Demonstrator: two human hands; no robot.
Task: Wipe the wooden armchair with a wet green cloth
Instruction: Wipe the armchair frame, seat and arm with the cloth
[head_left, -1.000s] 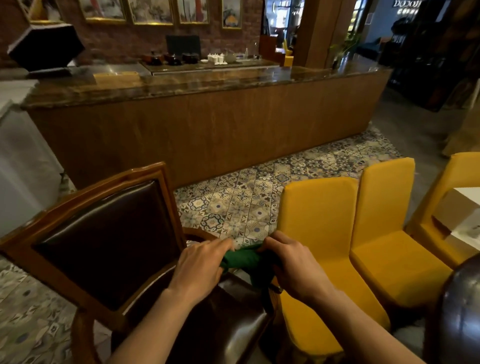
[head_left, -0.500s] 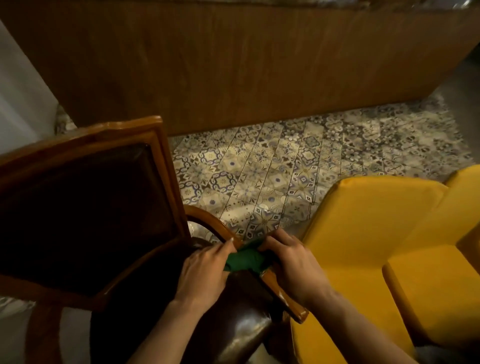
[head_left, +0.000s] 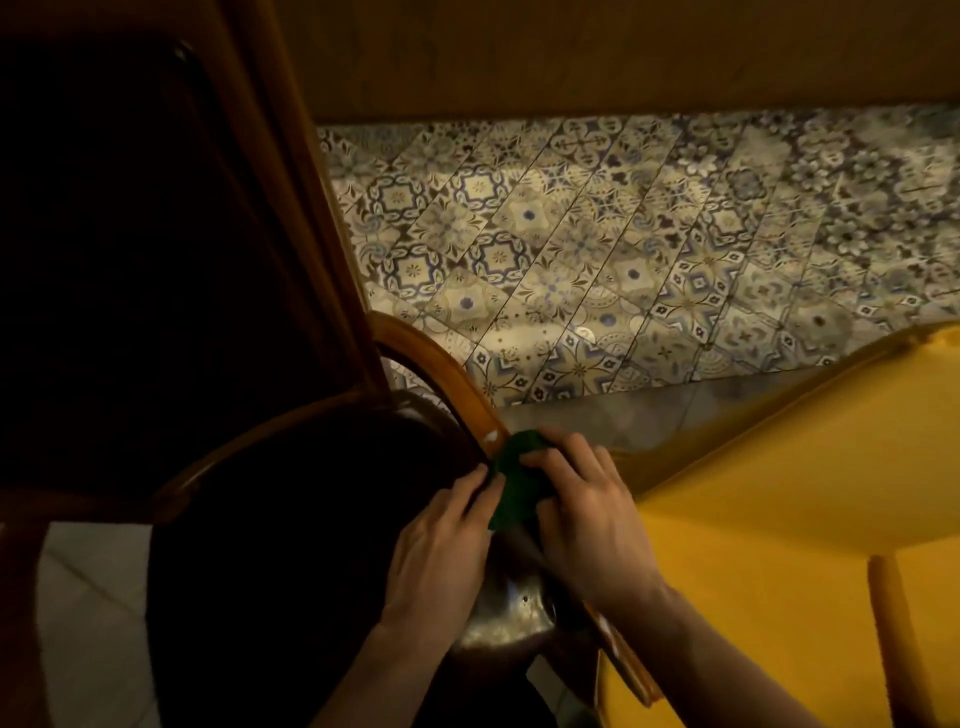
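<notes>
The wooden armchair (head_left: 311, 171) fills the left half, with a dark leather back and seat and a curved wooden armrest (head_left: 441, 364) running toward me. A folded green cloth (head_left: 511, 480) lies on that armrest. My left hand (head_left: 441, 540) pinches its left edge, and my right hand (head_left: 587, 514) covers its right side, pressing it onto the wood. Most of the cloth is hidden under my fingers.
A yellow upholstered chair (head_left: 779, 493) stands close on the right, almost touching the armrest. Patterned floor tiles (head_left: 597, 249) lie beyond, ending at a wooden counter front (head_left: 571, 52) along the top.
The view has tilted steeply down and closed in on the armrest. Both hands have lowered the cloth from mid-air onto the armrest.
</notes>
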